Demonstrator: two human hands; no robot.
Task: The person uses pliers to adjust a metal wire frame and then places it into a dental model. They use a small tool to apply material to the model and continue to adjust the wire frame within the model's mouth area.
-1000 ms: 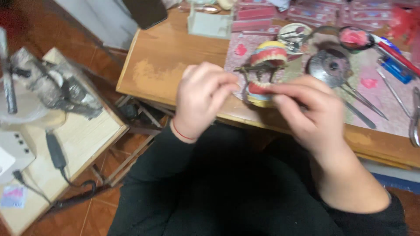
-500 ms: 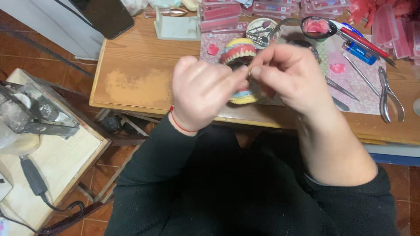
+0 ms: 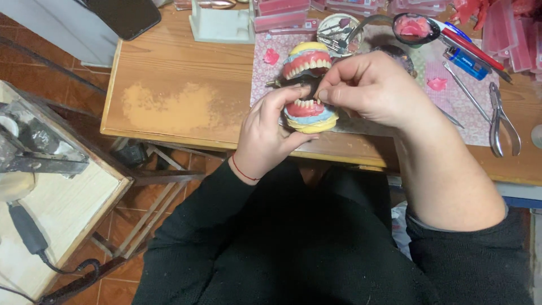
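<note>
A dental model [image 3: 307, 68] with pink gums, white teeth and yellow bases is held open above the front edge of the wooden table [image 3: 169, 85]. My left hand [image 3: 268, 133] grips its lower half from the left, thumb under the yellow base. My right hand [image 3: 370, 90] pinches at the lower front teeth with thumb and forefinger; whether it holds a small piece is hidden by the fingers.
Pliers [image 3: 502, 121] and a metal pick [image 3: 466, 85] lie on the patterned mat [image 3: 474, 113] at right. A dish of pink wax [image 3: 415, 28], pink wax strips [image 3: 282, 7] and a pale block [image 3: 220, 25] sit at the back. A side bench [image 3: 45, 214] with a cable stands left.
The view has shifted and come closer. The model has opened up, its upper half now tilted back, and my right fingers have moved onto the lower front teeth.
</note>
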